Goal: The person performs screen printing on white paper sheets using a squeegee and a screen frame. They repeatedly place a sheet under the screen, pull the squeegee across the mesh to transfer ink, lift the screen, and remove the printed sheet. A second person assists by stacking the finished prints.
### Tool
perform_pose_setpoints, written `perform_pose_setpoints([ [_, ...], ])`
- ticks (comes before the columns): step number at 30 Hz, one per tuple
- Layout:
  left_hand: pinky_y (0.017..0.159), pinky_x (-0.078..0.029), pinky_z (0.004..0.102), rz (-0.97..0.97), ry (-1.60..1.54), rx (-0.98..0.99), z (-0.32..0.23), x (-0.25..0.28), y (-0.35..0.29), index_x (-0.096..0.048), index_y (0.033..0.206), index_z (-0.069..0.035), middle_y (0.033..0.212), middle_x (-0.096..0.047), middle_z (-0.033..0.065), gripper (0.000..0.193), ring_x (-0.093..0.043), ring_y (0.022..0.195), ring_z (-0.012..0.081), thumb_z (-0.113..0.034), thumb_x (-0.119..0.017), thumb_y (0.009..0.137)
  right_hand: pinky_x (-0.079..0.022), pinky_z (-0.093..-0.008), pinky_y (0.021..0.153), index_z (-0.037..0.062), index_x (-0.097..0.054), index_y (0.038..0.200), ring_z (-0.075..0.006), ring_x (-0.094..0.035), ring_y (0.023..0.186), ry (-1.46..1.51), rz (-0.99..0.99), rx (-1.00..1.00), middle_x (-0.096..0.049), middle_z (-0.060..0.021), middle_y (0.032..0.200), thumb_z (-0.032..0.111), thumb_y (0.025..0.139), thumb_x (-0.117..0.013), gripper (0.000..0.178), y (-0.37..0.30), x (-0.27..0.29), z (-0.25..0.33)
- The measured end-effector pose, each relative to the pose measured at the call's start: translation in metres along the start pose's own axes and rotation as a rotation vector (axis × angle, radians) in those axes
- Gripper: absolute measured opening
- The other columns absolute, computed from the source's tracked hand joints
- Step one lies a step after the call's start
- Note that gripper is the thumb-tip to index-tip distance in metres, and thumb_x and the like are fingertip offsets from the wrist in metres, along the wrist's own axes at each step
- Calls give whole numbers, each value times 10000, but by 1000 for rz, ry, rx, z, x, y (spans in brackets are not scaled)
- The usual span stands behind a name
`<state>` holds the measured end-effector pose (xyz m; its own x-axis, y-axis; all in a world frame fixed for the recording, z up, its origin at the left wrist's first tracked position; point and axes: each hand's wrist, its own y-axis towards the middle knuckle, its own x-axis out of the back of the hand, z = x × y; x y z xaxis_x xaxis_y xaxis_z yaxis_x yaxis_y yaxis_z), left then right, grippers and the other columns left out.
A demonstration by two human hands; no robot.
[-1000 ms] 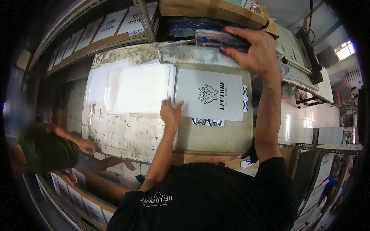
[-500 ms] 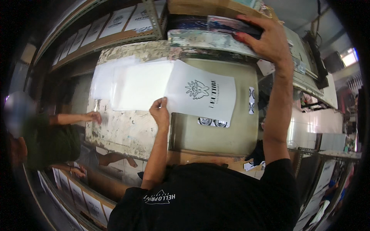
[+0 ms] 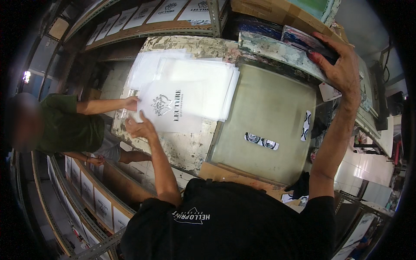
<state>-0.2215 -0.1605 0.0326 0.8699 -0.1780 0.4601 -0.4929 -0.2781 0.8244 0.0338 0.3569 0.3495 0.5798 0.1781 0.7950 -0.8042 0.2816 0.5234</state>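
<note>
The left hand (image 3: 142, 129) touches a thin rectangular sheet (image 3: 168, 110).

Diffuse indoor light nearly bleaches the white sheets (image 3: 210, 93); fisheye distortion bends the shelf (image 3: 173, 31), and blackness swallows the corners.

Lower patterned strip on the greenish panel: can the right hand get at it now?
Likely yes, if the right hand leaves the paint-stained bar; nothing visible covers the lower patterned strip on the greenish panel.

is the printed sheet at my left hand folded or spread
Spread: the printed sheet shows its whole design face up, no fold visible.
</note>
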Motion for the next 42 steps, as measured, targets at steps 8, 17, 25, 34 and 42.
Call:
perform_pose_setpoints([
  [8, 819, -425, 423, 963, -613, -302, -155, 48, -121, -775, 938, -117, 975, -640, 72, 246, -580, 925, 272, -260, -834, 747, -532, -368, 821, 164, -728, 1178, -290, -709, 918, -31, -11, 29, -740, -148, 1012, 409, 756, -817, 496, 3, 0, -9],
  [17, 712, -502, 336, 970, -986, 96, -192, 51, -81, -750, 836, -19, 920, -663, 95, 92, -624, 784, 239, -90, -782, 789, -539, -373, 790, 165, -736, 1160, -310, -708, 884, -81, -37, 20, -741, -134, 1015, 440, 754, -808, 496, 5, 3, 0],
  [25, 1160, -177, 624, 1370, -593, -899, -230, 88, -139, -603, 1351, -229, 1571, -349, 92, 500, -241, 1469, 377, -463, -628, 910, -522, -350, 828, 168, -714, 1206, -279, -697, 908, -82, -13, 28, -740, -134, 1027, 386, 759, -818, 508, 5, 3, -4],
  [34, 1164, -22, 681, 1379, -759, -1205, -339, 83, -228, -446, 1488, -253, 1629, -235, 87, 654, -106, 1511, 391, -526, -585, 911, -497, -375, 912, 48, -739, 1103, -325, -671, 996, -34, 12, -76, -726, -191, 1048, 404, 732, -815, 520, 10, 12, 10],
  [42, 1170, 22, 676, 1420, -785, -1257, -349, 116, -250, -419, 1503, -249, 1642, -187, 88, 659, -59, 1520, 371, -540, -554, 927, -527, -360, 873, 32, -741, 1088, -315, -694, 964, 24, 9, -51, -733, -192, 1039, 382, 726, -826, 510, 13, 14, 6],
])
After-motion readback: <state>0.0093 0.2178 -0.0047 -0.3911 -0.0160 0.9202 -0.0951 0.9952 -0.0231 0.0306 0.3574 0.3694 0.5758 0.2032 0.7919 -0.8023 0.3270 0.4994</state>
